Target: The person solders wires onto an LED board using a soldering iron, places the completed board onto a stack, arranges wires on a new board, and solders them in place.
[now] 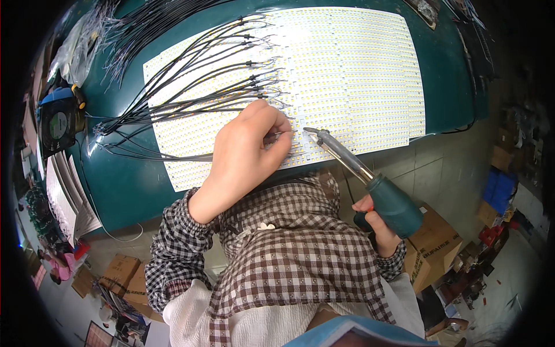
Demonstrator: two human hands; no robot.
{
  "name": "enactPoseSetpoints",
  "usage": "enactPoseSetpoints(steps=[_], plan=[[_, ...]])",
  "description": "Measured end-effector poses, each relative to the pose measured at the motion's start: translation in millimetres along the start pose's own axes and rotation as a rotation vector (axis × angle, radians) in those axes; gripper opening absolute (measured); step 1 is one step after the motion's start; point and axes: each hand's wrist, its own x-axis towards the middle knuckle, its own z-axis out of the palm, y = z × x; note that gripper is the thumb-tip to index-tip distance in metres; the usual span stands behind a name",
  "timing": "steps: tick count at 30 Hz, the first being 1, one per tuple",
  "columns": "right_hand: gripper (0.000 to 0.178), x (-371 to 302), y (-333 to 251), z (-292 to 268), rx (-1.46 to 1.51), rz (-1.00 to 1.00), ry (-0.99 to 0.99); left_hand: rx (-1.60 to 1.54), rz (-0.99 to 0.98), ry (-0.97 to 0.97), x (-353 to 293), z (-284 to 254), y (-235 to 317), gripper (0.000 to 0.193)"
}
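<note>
A sheet of white LED circuit boards (370,75), dotted with rows of small yellow chips, lies on the green table. Several black cables (202,95) with bare thin wire ends reach across its left part. Over the near edge of the sheet, my left hand (248,150) is closed in a pinch at the end of a black cable; the fingers hide most of the wire. My right hand (381,231) grips the green handle of a soldering iron (396,205). Its metal tip points to the left, close to the boards and just right of my left fingertips.
A small black and blue fan (59,124) stands at the table's left edge, near a clear plastic bag (78,55). More black cables (156,26) lie at the back. White boards (66,196) lean at the left. Cardboard boxes (433,243) stand on the floor.
</note>
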Motion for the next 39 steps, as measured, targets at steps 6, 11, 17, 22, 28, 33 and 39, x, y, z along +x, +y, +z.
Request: enactPoseSetpoints(steps=[6, 11, 17, 22, 28, 33, 39], plan=[[0.062, 0.7, 1.5, 0.2, -0.054, -0.012, -0.010, 0.031, 0.047, 0.013, 0.6, 2.7, -0.2, 0.008], [0.063, -1.7, 4.9, 1.2, -0.077, -0.011, -0.001, 0.028, 0.056, 0.008, 1.0, 2.6, -0.2, 0.008], [0.063, -4.1, 10.0, 0.1, -0.110, -0.017, -0.005, 0.037, 0.046, 0.011, 0.5, 3.0, 1.0, 0.008], [0.064, -4.4, 9.2, -0.5, -0.123, -0.017, -0.009, 0.048, 0.051, 0.006, 1.2, 2.4, 2.4, 0.008], [0.064, -3.2, 8.6, 0.8, -0.167, -0.011, -0.016, 0.052, 0.060, 0.025, 1.0, 5.6, 0.4, 0.008], [0.064, -4.1, 12.9, -0.9, -0.158, -0.030, -0.026, 0.065, 0.052, 0.019, 1.5, 5.8, 0.7, 0.008], [0.063, -3.7, 11.9, -0.4, -0.143, -0.073, -0.017, 0.053, 0.075, 0.036, 1.7, 6.5, 1.6, 0.008]])
